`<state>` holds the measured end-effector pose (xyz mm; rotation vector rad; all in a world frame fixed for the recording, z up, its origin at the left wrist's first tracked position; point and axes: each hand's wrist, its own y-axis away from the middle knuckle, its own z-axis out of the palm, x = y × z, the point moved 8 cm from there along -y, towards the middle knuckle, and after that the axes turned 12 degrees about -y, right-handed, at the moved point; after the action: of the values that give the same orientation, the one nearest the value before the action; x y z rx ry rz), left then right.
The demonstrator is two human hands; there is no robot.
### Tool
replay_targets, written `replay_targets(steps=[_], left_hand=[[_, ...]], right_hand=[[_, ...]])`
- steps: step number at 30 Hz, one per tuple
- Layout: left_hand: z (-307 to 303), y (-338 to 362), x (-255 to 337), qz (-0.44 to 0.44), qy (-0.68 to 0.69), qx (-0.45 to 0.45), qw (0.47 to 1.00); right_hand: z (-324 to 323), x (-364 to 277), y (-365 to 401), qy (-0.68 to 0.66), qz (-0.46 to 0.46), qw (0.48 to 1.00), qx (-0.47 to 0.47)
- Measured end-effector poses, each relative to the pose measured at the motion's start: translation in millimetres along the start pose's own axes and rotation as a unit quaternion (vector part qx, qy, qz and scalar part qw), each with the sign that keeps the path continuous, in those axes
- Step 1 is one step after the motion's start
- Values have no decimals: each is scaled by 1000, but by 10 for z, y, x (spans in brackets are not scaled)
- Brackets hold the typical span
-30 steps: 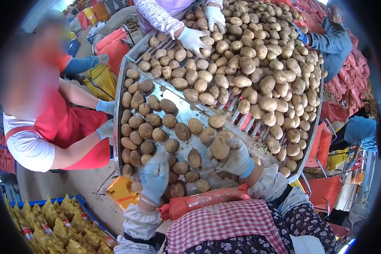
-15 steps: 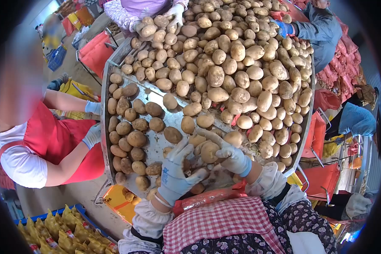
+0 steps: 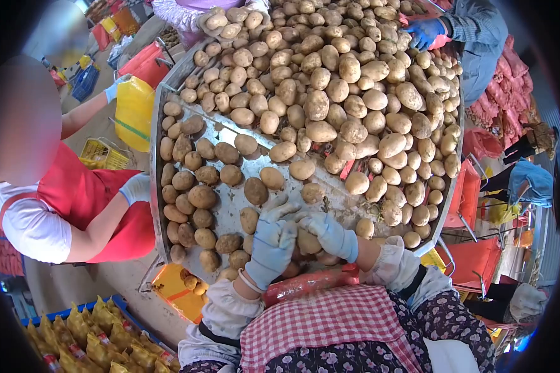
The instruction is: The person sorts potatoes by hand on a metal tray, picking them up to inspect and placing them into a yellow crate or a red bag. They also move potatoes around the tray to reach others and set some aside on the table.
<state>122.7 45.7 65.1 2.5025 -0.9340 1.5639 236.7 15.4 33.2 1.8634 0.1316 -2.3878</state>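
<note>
Potatoes (image 3: 317,105) lie heaped over the back and right of a metal sorting table (image 3: 261,163), with a looser group along its left side. Both of my hands wear pale blue gloves and meet near the table's front edge. My left hand (image 3: 271,241) is curled, its fingers bunched beside my right hand; what it holds, if anything, is hidden. My right hand (image 3: 328,235) is closed over a potato (image 3: 307,241), which shows partly below its fingers. A red padded strip (image 3: 311,285) lies between my forearms, against the checked apron.
At the left, a person in a red apron (image 3: 74,193) holds a yellow bag (image 3: 134,112). Gloved hands of other people reach in at the back. A blue crate (image 3: 121,304) of filled yellow bags stands lower left. Red slings (image 3: 463,199) hang at the right.
My hands have come together, and my right hand has moved toward the front edge. The red-aproned person has raised a yellow bag. The person at the back has several potatoes gathered in their hands.
</note>
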Motion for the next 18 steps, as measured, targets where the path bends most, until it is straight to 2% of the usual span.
replay_targets(steps=[1, 2, 3, 4, 5, 6, 7, 9, 10, 11, 12, 13, 14, 15, 16, 18], left_hand=[[57, 88, -197, -128, 171, 2, 977], [33, 97, -185, -130, 171, 3, 977], [5, 111, -252, -183, 296, 15, 937], [-16, 143, -329, -231, 416, 26, 879], [-183, 176, -408, -87, 444, 22, 892], [-354, 339, -641, -157, 481, 71, 860], [-695, 454, -659, -112, 380, 140, 907], [-1460, 1108, -852, -219, 188, 290, 913], [-1844, 1395, -720, -127, -169, 272, 939], [-2264, 2092, -1323, -289, 193, 502, 792], [-2669, 2718, -1590, -301, 261, 565, 723], [-3002, 3451, -1805, -308, 324, 623, 642], [-3345, 4155, -1770, -444, -38, 590, 673], [-3206, 4305, -1631, -330, 259, 777, 469], [-3189, 4215, -1318, -300, 218, 800, 471], [-2753, 3354, -927, -319, 254, 724, 557]], right_hand=[[19, -35, 31, -1, 2, 1000, 0], [113, 5, 62, -138, 117, 983, -19], [228, 69, 119, -269, 229, 935, -37], [208, 61, 110, -267, 230, 935, -39], [202, 80, 120, -318, 255, 912, -37], [203, 98, 128, -367, 279, 887, -35], [187, 109, 120, -365, 280, 887, -37], [54, 177, 111, -414, 278, 865, 52], [24, 167, 113, -414, 279, 865, 51], [-104, 106, 93, -334, 232, 912, 63], [-213, 37, 84, -251, 184, 948, 73], [-237, 59, 101, -251, 190, 947, 69], [-352, 33, 86, -171, 150, 969, 97], [-460, -12, 51, -90, 104, 983, 124], [-495, 34, 36, -91, 106, 983, 120], [-531, 123, 12, 171, 109, 977, 69]])
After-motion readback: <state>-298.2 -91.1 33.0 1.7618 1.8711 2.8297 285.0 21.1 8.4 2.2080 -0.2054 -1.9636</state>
